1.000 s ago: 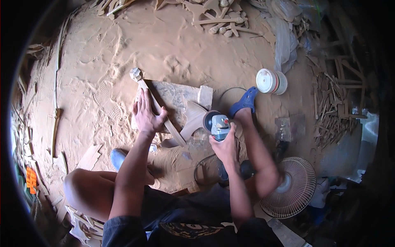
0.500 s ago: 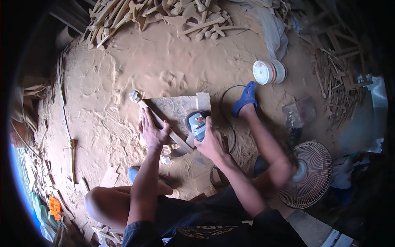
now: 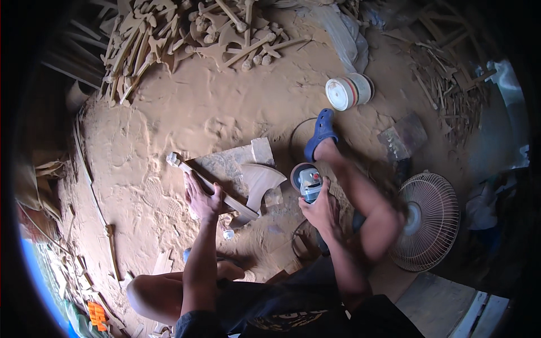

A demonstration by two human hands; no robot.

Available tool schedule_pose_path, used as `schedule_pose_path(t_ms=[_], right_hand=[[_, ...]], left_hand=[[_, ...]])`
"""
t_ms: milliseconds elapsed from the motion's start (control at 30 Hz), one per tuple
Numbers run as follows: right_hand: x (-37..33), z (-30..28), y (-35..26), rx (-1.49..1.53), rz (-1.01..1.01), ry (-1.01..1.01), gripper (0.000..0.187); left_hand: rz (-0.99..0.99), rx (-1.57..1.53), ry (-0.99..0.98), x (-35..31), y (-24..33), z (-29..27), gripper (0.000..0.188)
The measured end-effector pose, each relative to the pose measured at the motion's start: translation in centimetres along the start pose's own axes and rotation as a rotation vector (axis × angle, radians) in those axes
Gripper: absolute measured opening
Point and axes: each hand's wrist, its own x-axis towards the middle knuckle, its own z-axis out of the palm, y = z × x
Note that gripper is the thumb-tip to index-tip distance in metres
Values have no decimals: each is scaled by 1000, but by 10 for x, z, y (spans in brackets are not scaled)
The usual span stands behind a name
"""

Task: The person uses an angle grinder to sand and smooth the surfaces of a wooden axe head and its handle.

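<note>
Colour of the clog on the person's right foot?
The clog is blue; best seen in the head view.

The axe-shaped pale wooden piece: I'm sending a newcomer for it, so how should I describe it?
On the sandy brown floor, find the flat greyish slab in front of the person. The axe-shaped pale wooden piece lies partly over it, its handle against the person's left hand. Unlike the pale wooden pieces heaped at the view's top, it lies singly.

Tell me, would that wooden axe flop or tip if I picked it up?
The wooden axe probably won't flop: its handle looks thick and straight. It might dip toward the blade, which spreads wide.
</note>
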Motion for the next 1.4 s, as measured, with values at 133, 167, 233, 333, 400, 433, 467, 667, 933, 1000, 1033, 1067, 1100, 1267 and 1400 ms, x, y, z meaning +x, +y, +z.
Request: schedule_pose_path(t_ms=[133, 167, 233, 333, 400, 433, 467, 667, 933, 1000, 1033, 1067, 1100, 1267, 1400], right_hand=[[-3, 8, 5, -12, -151, 16, 106], [0, 20, 14, 62, -117, -60, 106], [1, 21, 2, 47, -122, -114, 105], [-4, 21, 2, 30, -106, -89, 103], [-5, 12, 30, 69, -78, -4, 102], [-4, 11, 38, 155, -59, 26, 101], [-3, 5, 48, 235, -36, 67, 100], [8, -6, 33, 489, -86, 105, 98], [18, -77, -20, 552, -208, 22, 99], [40, -77, -27, 467, -241, -16, 99], [59, -66, -30, 453, -396, 70, 94], [75, -58, -38, 440, -551, 151, 89], [82, -69, -60, 379, -496, -1, 90], [147, -44, -161, -104, -414, -232, 91], [178, -11, -220, -393, -432, -362, 79]], left_hand=[[19, 51, 14, 2, -4, 3, 104], [25, 76, -7, 2, -1, 6, 103], [-3, 122, -63, 2, -6, -4, 101], [268, 353, -69, 12, -13, -30, 88], [765, 159, -280, 22, -2, -52, 75], [909, 76, -417, 25, 5, -62, 73], [1063, -24, -553, 30, 21, -62, 70], [1197, 191, -393, 66, 4, -47, 33], [846, -45, -376, 43, 35, -13, 30], [847, -141, -437, 46, 39, -16, 33], [831, -125, -447, 49, 41, -16, 39], [811, -140, -442, 51, 43, -18, 39], [730, -126, -501, 49, 45, -23, 43], [636, -36, -522, 57, 37, -21, 56], [554, 48, -625, 57, 46, -31, 58]])
